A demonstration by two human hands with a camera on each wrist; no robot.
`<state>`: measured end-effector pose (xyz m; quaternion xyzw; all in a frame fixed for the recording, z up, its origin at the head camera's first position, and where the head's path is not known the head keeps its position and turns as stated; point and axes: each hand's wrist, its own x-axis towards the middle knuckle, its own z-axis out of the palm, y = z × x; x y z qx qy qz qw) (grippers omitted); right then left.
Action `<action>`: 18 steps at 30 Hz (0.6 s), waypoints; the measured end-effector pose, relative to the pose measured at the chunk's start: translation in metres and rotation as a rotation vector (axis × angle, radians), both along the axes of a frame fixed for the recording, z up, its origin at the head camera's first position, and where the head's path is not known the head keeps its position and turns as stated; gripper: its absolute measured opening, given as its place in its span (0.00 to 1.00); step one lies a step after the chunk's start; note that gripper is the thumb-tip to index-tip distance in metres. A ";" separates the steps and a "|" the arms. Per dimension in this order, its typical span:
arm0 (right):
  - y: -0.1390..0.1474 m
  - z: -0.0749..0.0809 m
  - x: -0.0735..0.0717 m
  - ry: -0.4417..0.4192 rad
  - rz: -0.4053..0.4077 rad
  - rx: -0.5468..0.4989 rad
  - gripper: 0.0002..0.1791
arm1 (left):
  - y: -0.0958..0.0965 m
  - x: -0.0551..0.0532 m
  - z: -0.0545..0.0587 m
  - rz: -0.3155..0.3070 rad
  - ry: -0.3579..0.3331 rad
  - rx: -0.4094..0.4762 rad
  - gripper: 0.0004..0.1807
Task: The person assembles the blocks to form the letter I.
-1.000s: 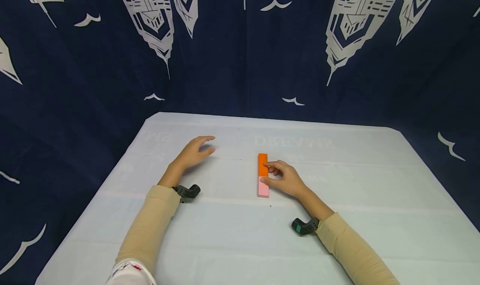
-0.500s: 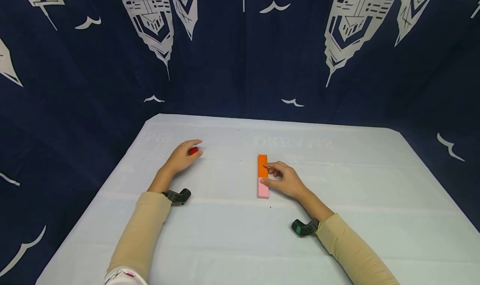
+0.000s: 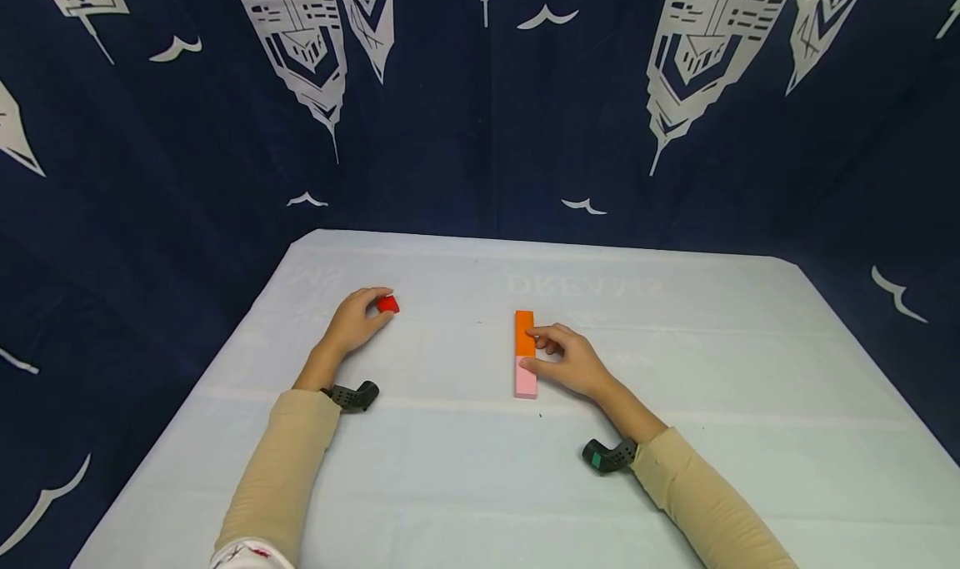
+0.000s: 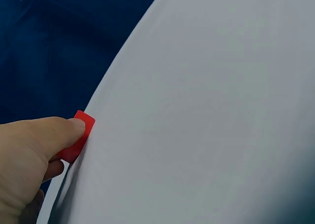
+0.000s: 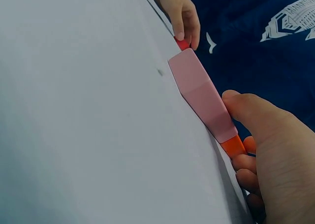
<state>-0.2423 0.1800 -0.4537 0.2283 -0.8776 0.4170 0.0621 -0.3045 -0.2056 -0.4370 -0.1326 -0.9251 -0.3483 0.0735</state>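
Between the thumb and fingers of my left hand (image 3: 354, 322) is a small red block (image 3: 387, 304), pinched just at the table surface on the left side. In the left wrist view the thumb lies across the red block (image 4: 81, 138). Right of centre, an orange block (image 3: 523, 323) and a pink block (image 3: 525, 384) lie end to end in one line. My right hand (image 3: 573, 359) rests on them from the right, index fingertip on the orange one and thumb on the pink one. The right wrist view shows the pink block (image 5: 202, 88) nearest, partly hiding the orange block (image 5: 233, 146).
A white cloth covers the table (image 3: 465, 469). A dark blue curtain (image 3: 480, 127) with pale building prints hangs behind it. Black wrist cameras sit on both wrists, the left camera (image 3: 356, 396) and the right camera (image 3: 609, 455). A tiny dark speck (image 3: 540, 416) lies below the pink block.
My left hand has drawn back to the left and slightly nearer, and now pinches the red block, which was hidden from view a second ago. My right hand and the two blocks have stayed put.
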 end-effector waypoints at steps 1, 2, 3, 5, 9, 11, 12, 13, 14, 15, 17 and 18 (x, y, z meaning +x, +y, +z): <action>0.000 0.000 0.000 0.000 0.000 0.000 0.28 | 0.000 0.000 -0.001 0.004 0.005 -0.003 0.23; 0.000 0.000 0.000 0.000 -0.001 -0.001 0.28 | -0.001 0.000 -0.002 0.007 0.010 -0.005 0.23; 0.000 0.000 0.000 -0.001 -0.002 -0.001 0.28 | -0.001 0.000 -0.002 0.009 0.013 -0.007 0.23; 0.000 0.001 0.000 0.000 -0.004 -0.002 0.27 | -0.001 -0.001 -0.003 0.014 0.017 -0.003 0.22; 0.000 0.001 0.001 0.000 -0.004 -0.001 0.27 | -0.002 -0.001 -0.004 0.020 0.015 0.004 0.21; 0.000 0.001 0.001 -0.002 -0.004 -0.002 0.27 | -0.002 -0.001 -0.005 0.024 0.015 0.008 0.21; 0.000 0.001 0.001 -0.003 -0.004 -0.002 0.27 | -0.002 -0.001 -0.005 0.026 0.015 0.009 0.21; 0.000 0.001 0.001 -0.003 -0.004 -0.002 0.27 | -0.002 -0.001 -0.005 0.027 0.015 0.010 0.21; 0.000 0.001 0.001 -0.003 -0.002 -0.003 0.27 | -0.002 -0.001 -0.006 0.029 0.015 0.012 0.21; 0.000 0.001 0.001 -0.001 -0.001 -0.003 0.27 | -0.002 -0.002 -0.006 0.030 0.014 0.013 0.21; 0.000 0.000 0.000 0.003 0.002 -0.003 0.27 | -0.002 -0.002 -0.006 0.033 0.012 0.015 0.21; 0.000 0.000 0.000 0.005 0.003 -0.003 0.27 | -0.002 -0.002 -0.006 0.034 0.010 0.015 0.21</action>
